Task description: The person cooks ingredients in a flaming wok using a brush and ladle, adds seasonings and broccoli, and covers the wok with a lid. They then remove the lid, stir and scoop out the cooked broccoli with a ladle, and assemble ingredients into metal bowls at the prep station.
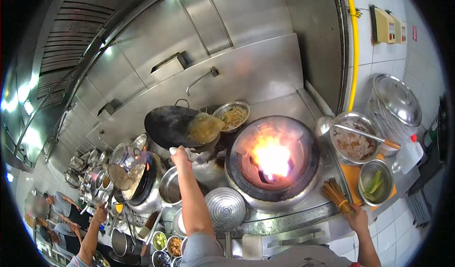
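Note:
My left hand (180,161) is closed at the near rim of a black wok (161,122), with a bit of white cloth at the grip. The wok is tilted off the burner, and yellowish liquid (204,127) lies toward its right side. A metal bowl of mixed food (235,115) stands just behind that side. In my right hand (358,218) is a bamboo wok brush (334,194), its bristles pointing up and left above the counter edge. Between my hands, large orange flames (272,158) rise inside the open burner (232,172).
A perforated strainer (225,209) lies in front of the burner. At right are a pot with a ladle (353,146), a bowl of green vegetable pieces (376,185) and a lidded container (397,101). A co-worker's hand (99,213) is near another wok (144,184) at left.

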The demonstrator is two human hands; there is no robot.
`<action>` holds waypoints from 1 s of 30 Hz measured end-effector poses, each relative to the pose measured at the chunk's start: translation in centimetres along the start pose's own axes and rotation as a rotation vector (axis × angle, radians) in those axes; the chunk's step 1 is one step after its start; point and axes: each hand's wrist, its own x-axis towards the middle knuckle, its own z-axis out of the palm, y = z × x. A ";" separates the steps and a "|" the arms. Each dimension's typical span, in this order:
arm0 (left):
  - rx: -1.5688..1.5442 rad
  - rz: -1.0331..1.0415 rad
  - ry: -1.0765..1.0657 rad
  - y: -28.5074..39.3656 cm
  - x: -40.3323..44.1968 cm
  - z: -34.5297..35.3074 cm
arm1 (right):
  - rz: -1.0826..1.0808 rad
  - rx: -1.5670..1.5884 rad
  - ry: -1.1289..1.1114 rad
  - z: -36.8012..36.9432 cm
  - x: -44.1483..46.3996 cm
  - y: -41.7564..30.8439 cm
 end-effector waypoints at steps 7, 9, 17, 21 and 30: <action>0.537 0.165 0.470 2.5 4.4 6.4 | -0.099 -0.021 0.016 1.4 1.5 0.3; 0.561 0.136 0.443 3.5 3.3 8.7 | -0.140 -0.003 -0.005 0.6 1.3 0.3; 0.915 0.442 0.487 2.8 -4.5 18.7 | -0.299 -0.037 0.220 -10.8 5.2 -3.0; 0.720 0.274 0.415 6.0 -3.1 16.5 | -0.341 -0.119 0.394 -15.6 12.8 -2.2; -0.338 -0.436 -0.227 -0.3 -20.7 1.6 | -0.396 -0.545 0.024 -15.2 32.0 15.0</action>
